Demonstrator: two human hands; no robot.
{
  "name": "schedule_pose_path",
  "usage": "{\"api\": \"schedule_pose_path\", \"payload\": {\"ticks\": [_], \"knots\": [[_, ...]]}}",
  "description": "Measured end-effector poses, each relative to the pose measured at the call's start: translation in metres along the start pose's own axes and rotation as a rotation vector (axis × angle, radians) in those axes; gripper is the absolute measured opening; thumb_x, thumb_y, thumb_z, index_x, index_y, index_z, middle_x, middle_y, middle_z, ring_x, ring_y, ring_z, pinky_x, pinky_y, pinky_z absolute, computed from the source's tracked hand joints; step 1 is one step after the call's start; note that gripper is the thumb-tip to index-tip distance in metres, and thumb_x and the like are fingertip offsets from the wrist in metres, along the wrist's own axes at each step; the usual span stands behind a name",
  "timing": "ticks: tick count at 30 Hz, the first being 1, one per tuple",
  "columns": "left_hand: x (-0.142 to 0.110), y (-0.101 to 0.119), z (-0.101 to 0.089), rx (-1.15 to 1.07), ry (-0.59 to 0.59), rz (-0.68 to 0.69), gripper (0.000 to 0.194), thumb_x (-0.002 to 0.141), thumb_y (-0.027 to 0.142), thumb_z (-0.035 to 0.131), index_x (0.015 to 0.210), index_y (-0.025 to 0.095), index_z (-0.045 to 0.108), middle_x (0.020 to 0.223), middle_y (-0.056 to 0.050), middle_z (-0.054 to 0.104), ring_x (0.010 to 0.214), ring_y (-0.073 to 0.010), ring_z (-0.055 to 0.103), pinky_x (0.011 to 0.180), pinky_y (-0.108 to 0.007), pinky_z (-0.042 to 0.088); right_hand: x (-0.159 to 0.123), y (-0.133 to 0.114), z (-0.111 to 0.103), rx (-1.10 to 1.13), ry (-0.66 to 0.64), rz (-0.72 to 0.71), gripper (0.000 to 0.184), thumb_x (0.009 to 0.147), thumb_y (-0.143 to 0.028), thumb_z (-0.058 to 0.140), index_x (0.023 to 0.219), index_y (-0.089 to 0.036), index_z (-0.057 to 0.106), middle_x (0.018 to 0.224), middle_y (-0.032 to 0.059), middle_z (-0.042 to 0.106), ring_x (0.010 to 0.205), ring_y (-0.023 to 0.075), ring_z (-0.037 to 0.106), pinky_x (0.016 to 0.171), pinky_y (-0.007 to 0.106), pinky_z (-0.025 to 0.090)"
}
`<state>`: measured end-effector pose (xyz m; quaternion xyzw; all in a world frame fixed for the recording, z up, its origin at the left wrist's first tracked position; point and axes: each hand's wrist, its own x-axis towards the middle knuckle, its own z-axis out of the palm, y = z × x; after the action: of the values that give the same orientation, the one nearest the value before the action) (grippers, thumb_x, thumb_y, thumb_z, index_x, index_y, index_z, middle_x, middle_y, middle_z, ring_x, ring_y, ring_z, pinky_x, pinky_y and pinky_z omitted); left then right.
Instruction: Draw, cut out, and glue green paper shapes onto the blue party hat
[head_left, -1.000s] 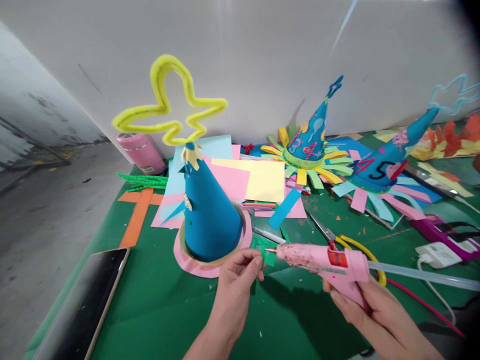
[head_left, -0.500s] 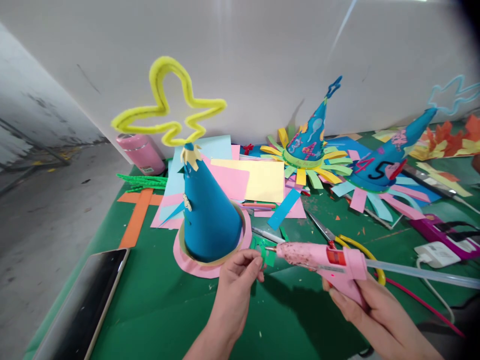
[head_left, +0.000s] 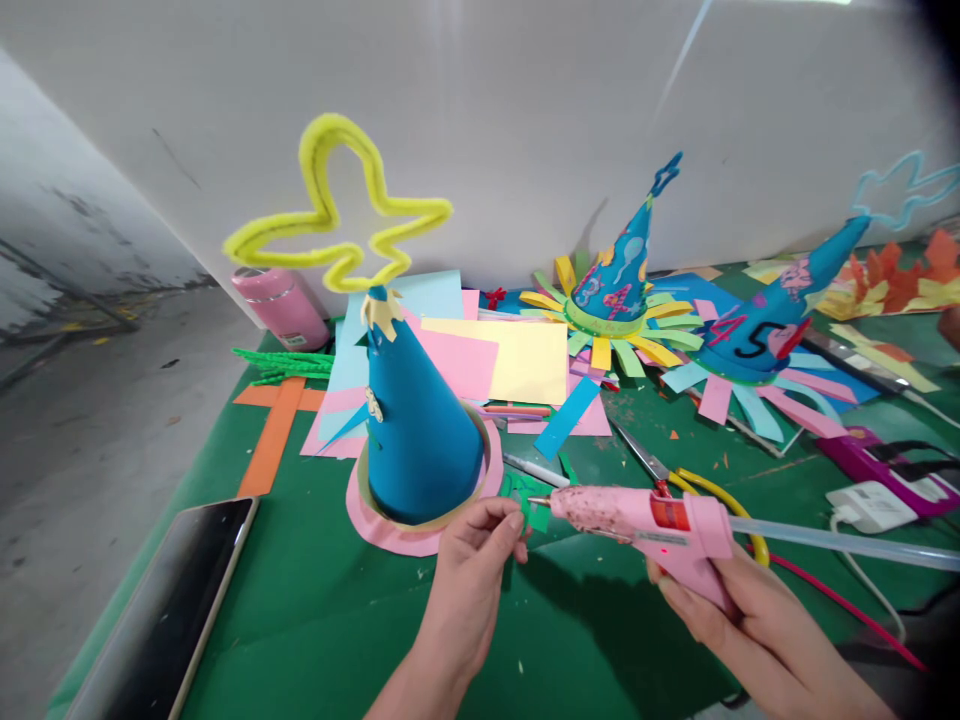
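Note:
My left hand pinches a small green paper cut-out just in front of a blue paper cone hat. The hat stands upright on a pink paper ring and carries a yellow pipe-cleaner shape on top. My right hand grips a pink hot glue gun by its handle. The gun's nozzle tip touches or nearly touches the green cut-out.
The green table holds a dark tablet at the left, coloured paper sheets, yellow-handled scissors, two finished cone hats at the back, a pink bottle, and a white power adapter at the right.
The glue gun has drifted very slightly left and up; both hands otherwise hold their places.

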<state>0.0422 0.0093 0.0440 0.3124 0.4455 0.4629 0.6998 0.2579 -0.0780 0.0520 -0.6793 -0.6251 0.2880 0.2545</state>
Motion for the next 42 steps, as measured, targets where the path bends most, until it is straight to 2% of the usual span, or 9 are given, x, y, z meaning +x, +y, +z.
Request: {"api": "schedule_pose_path", "payload": {"ticks": [8,13,16,20,24,27,34,39,42], "knots": [[0.000,-0.002,-0.001,-0.008,-0.013,-0.007,0.011,0.069,0.025,0.067,0.067,0.015,0.063,0.059,0.002,0.052,0.053,-0.0080,0.044,0.056,-0.020,0.033,0.005,-0.008,0.000,0.019,0.011,-0.037,0.032,0.083,-0.037,0.048,0.109,-0.021,0.057,0.107,0.0093,0.065,0.089,0.0238,0.064,0.075,0.027,0.055],[-0.001,0.001,0.001,-0.006,0.007,-0.011,0.012,0.066,0.024,0.068,0.065,0.014,0.062,0.058,0.002,0.051,0.053,-0.0086,0.044,0.054,-0.021,0.033,0.006,-0.010,0.001,0.022,-0.010,-0.064,0.033,0.082,-0.036,0.050,0.111,-0.023,0.056,0.108,0.0078,0.065,0.091,0.0234,0.064,0.075,0.026,0.055],[-0.001,0.001,0.001,0.003,0.004,-0.012,0.011,0.066,0.024,0.068,0.066,0.015,0.062,0.057,0.002,0.052,0.053,-0.0086,0.044,0.055,-0.021,0.033,0.006,-0.012,0.002,0.046,0.046,-0.027,0.032,0.082,-0.037,0.050,0.110,-0.022,0.057,0.105,0.0070,0.066,0.089,0.0222,0.064,0.073,0.025,0.055],[-0.002,0.001,0.001,0.014,0.006,-0.017,0.011,0.067,0.025,0.067,0.067,0.015,0.063,0.057,0.002,0.053,0.054,-0.0090,0.044,0.056,-0.021,0.034,0.003,-0.007,0.001,0.036,0.047,0.017,0.035,0.082,-0.038,0.050,0.113,-0.023,0.054,0.112,0.0075,0.063,0.097,0.0234,0.061,0.079,0.027,0.053],[-0.002,0.002,0.001,0.006,0.003,-0.004,0.011,0.067,0.024,0.068,0.067,0.015,0.063,0.055,0.002,0.052,0.054,-0.0089,0.044,0.056,-0.021,0.035,0.000,-0.001,0.001,0.007,-0.035,-0.019,0.039,0.083,-0.037,0.049,0.119,-0.024,0.050,0.117,0.0080,0.060,0.104,0.0248,0.058,0.085,0.031,0.050],[-0.001,0.001,0.000,0.007,-0.004,0.001,0.010,0.068,0.024,0.068,0.068,0.015,0.063,0.055,0.002,0.052,0.054,-0.0087,0.045,0.056,-0.021,0.035,0.001,-0.002,0.001,-0.007,-0.029,-0.039,0.042,0.083,-0.035,0.048,0.124,-0.024,0.046,0.120,0.0089,0.058,0.104,0.0255,0.057,0.086,0.033,0.049],[0.001,-0.001,0.000,0.004,0.041,0.000,0.013,0.064,0.025,0.071,0.069,0.014,0.066,0.056,0.001,0.054,0.053,-0.0087,0.046,0.056,-0.021,0.038,0.005,-0.009,0.003,-0.013,0.031,-0.081,0.035,0.079,-0.034,0.054,0.113,-0.025,0.057,0.110,0.0056,0.065,0.098,0.0238,0.061,0.082,0.027,0.051],[0.001,0.000,0.002,-0.020,0.042,-0.010,0.014,0.062,0.026,0.071,0.068,0.014,0.066,0.052,0.002,0.054,0.051,-0.0087,0.046,0.058,-0.023,0.040,0.000,-0.004,0.003,-0.026,-0.030,-0.069,0.042,0.083,-0.035,0.049,0.123,-0.022,0.048,0.114,0.0096,0.061,0.102,0.0244,0.059,0.085,0.029,0.049],[0.001,0.000,0.002,-0.043,0.039,-0.018,0.013,0.062,0.025,0.071,0.069,0.014,0.066,0.052,0.002,0.054,0.050,-0.0083,0.046,0.059,-0.023,0.040,-0.002,-0.001,0.003,-0.064,-0.044,-0.066,0.041,0.084,-0.036,0.048,0.123,-0.023,0.048,0.113,0.0092,0.062,0.101,0.0234,0.059,0.086,0.029,0.048]]}}
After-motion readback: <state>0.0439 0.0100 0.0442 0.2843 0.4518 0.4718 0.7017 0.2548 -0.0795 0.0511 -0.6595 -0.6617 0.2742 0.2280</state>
